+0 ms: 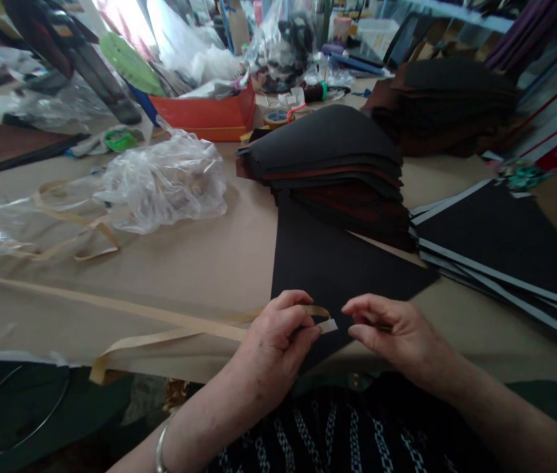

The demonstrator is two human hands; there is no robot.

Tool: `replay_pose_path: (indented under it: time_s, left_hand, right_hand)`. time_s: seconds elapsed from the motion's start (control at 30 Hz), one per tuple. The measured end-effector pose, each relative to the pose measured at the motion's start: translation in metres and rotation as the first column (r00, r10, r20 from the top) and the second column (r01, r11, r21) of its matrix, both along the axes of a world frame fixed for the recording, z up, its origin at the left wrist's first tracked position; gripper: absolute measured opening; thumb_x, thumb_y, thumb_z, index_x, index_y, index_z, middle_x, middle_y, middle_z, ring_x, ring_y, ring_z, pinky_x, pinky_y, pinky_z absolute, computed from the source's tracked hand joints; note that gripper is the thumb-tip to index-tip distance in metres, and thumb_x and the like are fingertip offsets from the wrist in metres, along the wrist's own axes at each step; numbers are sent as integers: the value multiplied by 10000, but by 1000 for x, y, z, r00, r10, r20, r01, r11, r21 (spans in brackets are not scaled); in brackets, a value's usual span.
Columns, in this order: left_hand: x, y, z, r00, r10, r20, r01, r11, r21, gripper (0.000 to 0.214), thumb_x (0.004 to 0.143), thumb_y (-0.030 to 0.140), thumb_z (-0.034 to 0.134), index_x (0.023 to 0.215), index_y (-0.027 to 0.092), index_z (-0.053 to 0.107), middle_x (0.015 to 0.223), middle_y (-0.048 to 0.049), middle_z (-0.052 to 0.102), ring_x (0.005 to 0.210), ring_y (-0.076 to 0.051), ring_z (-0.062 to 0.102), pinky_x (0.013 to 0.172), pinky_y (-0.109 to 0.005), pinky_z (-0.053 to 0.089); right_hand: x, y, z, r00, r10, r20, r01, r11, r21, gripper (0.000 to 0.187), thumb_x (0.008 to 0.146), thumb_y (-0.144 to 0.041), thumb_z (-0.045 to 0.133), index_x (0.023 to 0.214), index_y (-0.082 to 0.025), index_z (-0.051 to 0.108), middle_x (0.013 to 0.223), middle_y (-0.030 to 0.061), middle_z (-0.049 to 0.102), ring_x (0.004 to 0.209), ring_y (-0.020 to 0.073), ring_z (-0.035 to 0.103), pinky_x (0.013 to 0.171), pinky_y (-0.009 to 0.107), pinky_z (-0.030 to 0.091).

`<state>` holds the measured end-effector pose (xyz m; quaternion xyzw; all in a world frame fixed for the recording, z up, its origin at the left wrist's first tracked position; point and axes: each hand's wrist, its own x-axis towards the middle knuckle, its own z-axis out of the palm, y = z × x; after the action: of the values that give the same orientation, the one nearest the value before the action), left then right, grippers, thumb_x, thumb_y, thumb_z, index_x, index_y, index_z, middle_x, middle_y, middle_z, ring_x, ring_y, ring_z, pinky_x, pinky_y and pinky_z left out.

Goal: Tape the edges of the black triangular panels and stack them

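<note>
My left hand [281,338] is closed in a pinch around a tan tape strip [145,309]. The strip's pale end [328,326] sticks out past the thumb, while its length trails left across the table, with a second run looping near the front edge. Just right of that end is my right hand [399,332], its thumb and curled fingers apart, with nothing visible between them. Beneath both hands lies a black, flat sheet [318,263] with slanted sides. Its far part runs under a stack of dark grey and brown curved pieces [332,141].
Black panels with pale edges [500,236] are stacked at right. Another dark pile [456,98] stands behind. A crumpled clear plastic bag [170,177] lies at left, near an orange box [204,115]. A tape roll [276,117] is at the back. The table's front edge [160,370] runs close to me.
</note>
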<state>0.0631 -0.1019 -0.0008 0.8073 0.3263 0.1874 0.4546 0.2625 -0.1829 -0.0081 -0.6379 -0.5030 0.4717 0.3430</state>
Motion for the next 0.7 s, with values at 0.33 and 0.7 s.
replay_pose_path:
  time_s: [0.33,0.7]
  left_hand:
    - [6,-8,-5,998,58,-35,-52,987,154,174,868,173,501,712,164,577,1084,-85,550,1055,-210,512,864,-393,454]
    - [17,-10,-14,972,-118,-202,133,989,62,288,876,298,465,612,185,491,620,9,572,559,-111,514,519,-222,405]
  right_hand:
    - [-24,6,-7,975,-109,-194,117,993,30,121,791,-306,595,789,-190,558,707,-36,498,640,94,439,598,212,373]
    - [-28,-2,-8,956,-71,-286,62,997,-41,120,778,-231,564,694,-169,505,618,-53,449,576,73,372,539,197,309]
